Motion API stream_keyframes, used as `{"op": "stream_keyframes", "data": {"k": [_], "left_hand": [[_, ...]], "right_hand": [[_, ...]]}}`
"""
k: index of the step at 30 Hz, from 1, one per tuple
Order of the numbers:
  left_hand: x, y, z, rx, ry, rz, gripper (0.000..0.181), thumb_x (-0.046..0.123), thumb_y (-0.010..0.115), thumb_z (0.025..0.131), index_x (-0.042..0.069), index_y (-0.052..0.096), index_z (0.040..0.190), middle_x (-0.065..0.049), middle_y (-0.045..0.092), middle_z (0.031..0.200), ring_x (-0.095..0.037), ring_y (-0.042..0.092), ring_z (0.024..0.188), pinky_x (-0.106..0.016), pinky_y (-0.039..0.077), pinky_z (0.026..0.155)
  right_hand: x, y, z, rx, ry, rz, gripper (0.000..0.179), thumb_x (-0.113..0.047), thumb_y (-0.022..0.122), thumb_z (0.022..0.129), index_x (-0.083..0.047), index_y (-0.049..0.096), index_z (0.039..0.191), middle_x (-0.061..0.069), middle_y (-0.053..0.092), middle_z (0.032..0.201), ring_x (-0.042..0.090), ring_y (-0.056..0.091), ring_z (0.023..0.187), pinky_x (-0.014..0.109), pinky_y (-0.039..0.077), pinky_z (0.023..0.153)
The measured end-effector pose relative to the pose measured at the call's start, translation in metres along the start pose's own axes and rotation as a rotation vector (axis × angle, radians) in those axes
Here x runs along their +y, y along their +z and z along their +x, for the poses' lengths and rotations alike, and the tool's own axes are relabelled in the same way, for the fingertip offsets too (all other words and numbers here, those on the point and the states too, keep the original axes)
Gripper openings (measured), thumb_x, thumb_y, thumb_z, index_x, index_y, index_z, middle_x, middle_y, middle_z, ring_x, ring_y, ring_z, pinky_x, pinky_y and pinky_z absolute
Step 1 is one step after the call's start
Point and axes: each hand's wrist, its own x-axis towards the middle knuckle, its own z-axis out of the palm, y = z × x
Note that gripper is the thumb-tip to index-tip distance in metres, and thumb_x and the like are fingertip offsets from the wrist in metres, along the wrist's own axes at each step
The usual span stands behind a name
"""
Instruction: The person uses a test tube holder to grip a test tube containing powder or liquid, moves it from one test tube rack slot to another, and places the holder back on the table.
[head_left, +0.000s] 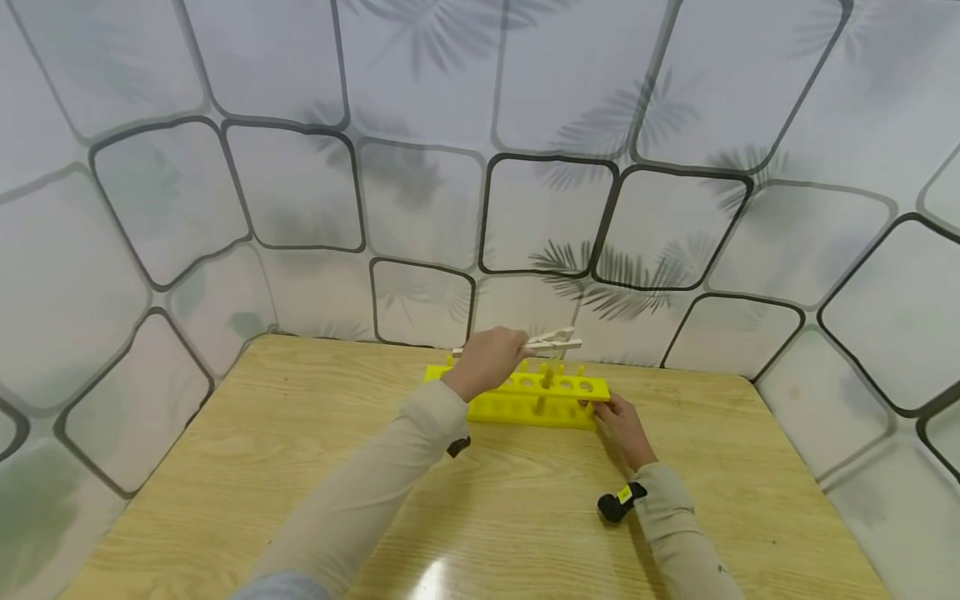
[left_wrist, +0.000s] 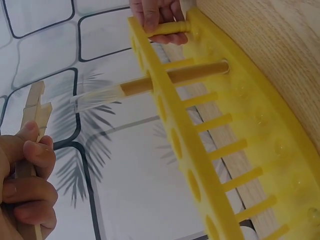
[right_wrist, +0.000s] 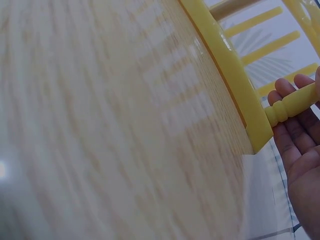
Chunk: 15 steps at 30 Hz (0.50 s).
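Note:
My left hand (head_left: 489,360) grips a wooden test tube clamp (head_left: 558,343) by its handle above the rack. In the left wrist view the clamp's jaws (left_wrist: 37,107) stand apart from the test tube's clear top. That glass test tube (left_wrist: 135,87), with brown liquid in its lower part, stands upright through a hole of the yellow test tube rack (head_left: 495,410), its bottom at the base plate. At the rack's right end my right hand (head_left: 624,425) holds the end post (right_wrist: 297,100), fingers curled around it.
The rack stands on a wood-grain table (head_left: 360,500) toward its far edge. Several rack holes and thin yellow pegs (left_wrist: 235,148) line up beside the tube. Behind rises a patterned white curtain (head_left: 420,200). A black wrist camera (head_left: 618,503) is strapped at the right sleeve.

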Motion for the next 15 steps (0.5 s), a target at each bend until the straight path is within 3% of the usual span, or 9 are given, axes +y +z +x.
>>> {"op": "stream_keyframes", "data": {"k": [9, 15], "left_hand": [[-0.002, 0.009, 0.0, 0.009, 0.0, 0.001, 0.034, 0.03, 0.049, 0.098, 0.011, 0.045, 0.069, 0.003, 0.032, 0.054, -0.009, 0.03, 0.046, -0.02, 0.025, 0.045], [-0.002, 0.013, 0.0, -0.001, -0.01, 0.013, 0.036, 0.032, 0.048, 0.098, 0.012, 0.044, 0.069, 0.003, 0.032, 0.054, -0.009, 0.03, 0.045, -0.02, 0.024, 0.044]], "right_hand": [[-0.003, 0.001, -0.001, -0.009, -0.01, 0.016, 0.038, -0.028, 0.042, 0.101, 0.003, 0.054, 0.12, 0.026, 0.057, 0.122, 0.023, 0.055, 0.116, 0.017, 0.047, 0.085], [-0.002, 0.001, -0.001, -0.013, 0.004, 0.016, 0.037, -0.026, 0.042, 0.101, 0.003, 0.055, 0.121, 0.023, 0.057, 0.123, 0.028, 0.052, 0.12, 0.021, 0.047, 0.091]]}}
